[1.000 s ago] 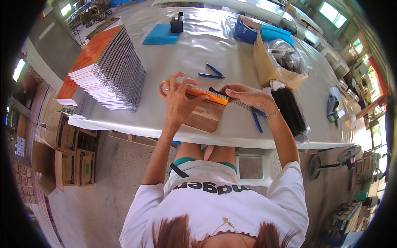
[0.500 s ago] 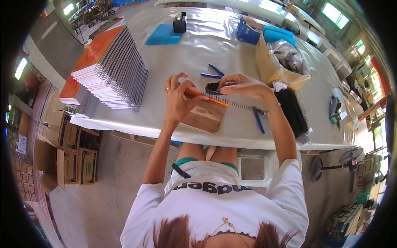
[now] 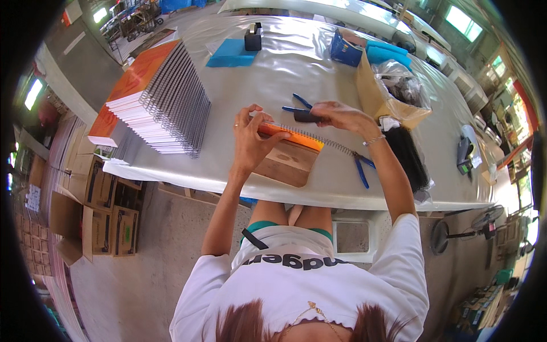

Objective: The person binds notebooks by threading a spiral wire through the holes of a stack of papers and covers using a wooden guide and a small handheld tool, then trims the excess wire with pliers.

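Observation:
My left hand (image 3: 250,137) is closed on an orange-covered book (image 3: 302,138), thumb across its near side. The book rests against a brown wooden block (image 3: 288,165). A wire spiral coil (image 3: 336,145) runs along the book's edge and sticks out to the right, past it. My right hand (image 3: 345,118) is closed round a dark, curved piece (image 3: 306,116) whose kind I cannot make out, just above the coil. Blue-handled pliers (image 3: 297,105) lie beyond this piece. Another blue-handled tool (image 3: 360,169), its jaws near the coil's free end, lies below my right wrist.
A tall stack of spiral-bound orange books (image 3: 165,102) stands at left. On the right are a bag-lined cardboard box (image 3: 367,88), a bundle of black coils (image 3: 407,157) and a black device (image 3: 465,157). A black tape dispenser (image 3: 253,37) sits farther back.
The dark piece in my right hand has turned from a ring-like look to a flatter one. My left hand still holds the book; the whole view has shifted slightly.

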`<state>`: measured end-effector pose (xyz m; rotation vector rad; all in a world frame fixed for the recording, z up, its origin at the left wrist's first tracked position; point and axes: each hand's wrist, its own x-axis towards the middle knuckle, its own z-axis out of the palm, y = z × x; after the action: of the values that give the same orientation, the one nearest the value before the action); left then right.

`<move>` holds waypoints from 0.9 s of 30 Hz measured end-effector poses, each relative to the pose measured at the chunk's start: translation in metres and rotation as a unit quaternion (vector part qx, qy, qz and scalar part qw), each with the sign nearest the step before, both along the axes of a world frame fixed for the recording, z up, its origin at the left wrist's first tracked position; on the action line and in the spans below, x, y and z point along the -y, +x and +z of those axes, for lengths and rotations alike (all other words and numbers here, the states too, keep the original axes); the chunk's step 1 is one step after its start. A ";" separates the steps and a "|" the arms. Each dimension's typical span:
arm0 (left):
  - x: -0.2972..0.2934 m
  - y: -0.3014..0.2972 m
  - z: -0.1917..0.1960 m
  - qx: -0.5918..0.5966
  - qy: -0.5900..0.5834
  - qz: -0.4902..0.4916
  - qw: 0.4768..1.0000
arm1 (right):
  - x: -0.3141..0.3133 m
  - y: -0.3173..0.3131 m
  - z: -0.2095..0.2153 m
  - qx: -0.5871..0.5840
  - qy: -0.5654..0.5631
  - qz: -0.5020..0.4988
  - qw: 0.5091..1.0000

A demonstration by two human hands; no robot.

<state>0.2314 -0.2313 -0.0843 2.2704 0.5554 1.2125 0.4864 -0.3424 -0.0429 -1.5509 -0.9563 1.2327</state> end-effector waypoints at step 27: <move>-0.012 -0.003 -0.012 0.086 -0.125 -0.048 0.987 | -0.020 -0.022 0.051 0.553 -0.091 0.154 0.814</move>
<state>0.2282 -0.2195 -0.0959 1.9415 0.4975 1.2045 0.4642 -0.3228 0.0083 -2.3851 -1.9132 0.5084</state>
